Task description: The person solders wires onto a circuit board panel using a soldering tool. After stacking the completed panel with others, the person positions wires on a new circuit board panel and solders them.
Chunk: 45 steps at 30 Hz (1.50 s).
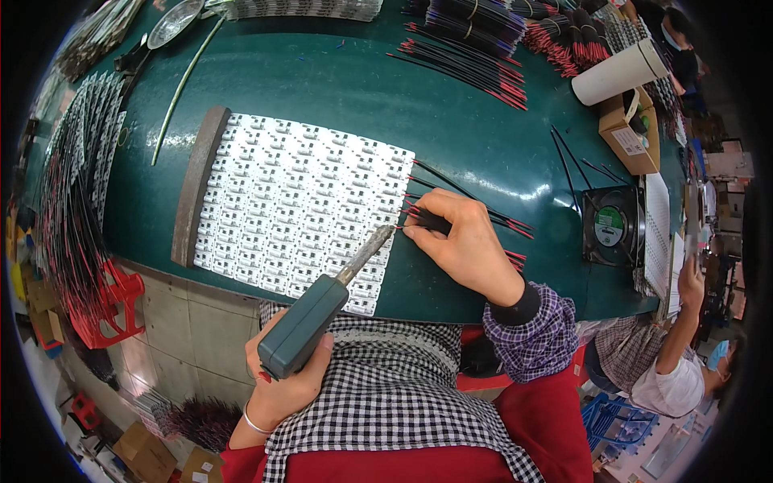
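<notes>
My left hand (291,390) is wrapped round a dark green soldering gun (303,325). Its metal tip reaches the right edge of a white circuit board panel (302,201), beside the fingertips of my right hand (467,245). That hand pinches a bundle of black wires (429,219) with red ends, and one red end lies close to the tip. Whether tip and wire touch, I cannot tell. Farther up the same edge, several black wires (448,180) run from the panel to the right. A brown bar (200,189) lies along the panel's left side.
Wire bundles (475,68) lie at the back. A white cylinder (620,72), a cardboard box (632,133) and a black fan (613,225) stand to the right. Wired boards (80,169) hang over the left edge near a red stool (113,306). A co-worker (668,370) is at right.
</notes>
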### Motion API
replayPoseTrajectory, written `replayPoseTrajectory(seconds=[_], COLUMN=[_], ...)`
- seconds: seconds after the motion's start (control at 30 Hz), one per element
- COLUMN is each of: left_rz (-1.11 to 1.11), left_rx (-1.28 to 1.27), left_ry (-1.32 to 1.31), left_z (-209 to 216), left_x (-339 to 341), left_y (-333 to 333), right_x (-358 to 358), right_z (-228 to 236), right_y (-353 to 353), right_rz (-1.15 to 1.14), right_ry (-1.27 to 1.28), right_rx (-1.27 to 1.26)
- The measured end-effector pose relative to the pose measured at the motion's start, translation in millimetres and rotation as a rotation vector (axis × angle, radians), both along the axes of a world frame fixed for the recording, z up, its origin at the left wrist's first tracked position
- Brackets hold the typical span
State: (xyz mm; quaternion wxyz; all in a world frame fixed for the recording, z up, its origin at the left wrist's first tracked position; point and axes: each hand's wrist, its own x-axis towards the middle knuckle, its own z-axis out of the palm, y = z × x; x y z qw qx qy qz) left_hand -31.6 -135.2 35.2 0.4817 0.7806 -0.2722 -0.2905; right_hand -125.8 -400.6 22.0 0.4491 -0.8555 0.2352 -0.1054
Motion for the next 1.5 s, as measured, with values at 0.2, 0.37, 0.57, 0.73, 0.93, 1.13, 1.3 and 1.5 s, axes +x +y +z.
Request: replayPoseTrajectory(seconds=[0.2,0.37,0.57,0.73,0.93,1.13,1.3,1.5], left_rz=[-0.009,0.057,0.129,0.153,0.145,0.047,0.029,-0.033], left_rx=[0.038,-0.087,-0.138,-0.135,-0.115,-0.073,-0.123,0.013], left_ry=[-0.017,-0.098,-0.089,-0.08,-0.054,-0.172,-0.104,-0.041], left_z=[6,-6,-5,-5,-4,-11,-11,-1], left_x=[1,-7,-8,-8,-8,-6,-5,-2], left_y=[-1,11,11,13,14,18,13,13], right_x=[0,-2,-10,-15,-13,-12,-12,-12], right_z=[-2,1,8,16,4,-1,-3,-4], right_y=[4,5,11,26,28,28,29,28], right_rz=[-0.013,0.019,0.002,-0.057,-0.051,-0.049,-0.047,-0.038], right_ry=[0.007,0.032,-0.204,-0.183,-0.035,-0.043,-0.028,-0.03], right_rx=[-0.058,-0.098,-0.276,-0.045,-0.021,-0.056,-0.068,-0.076])
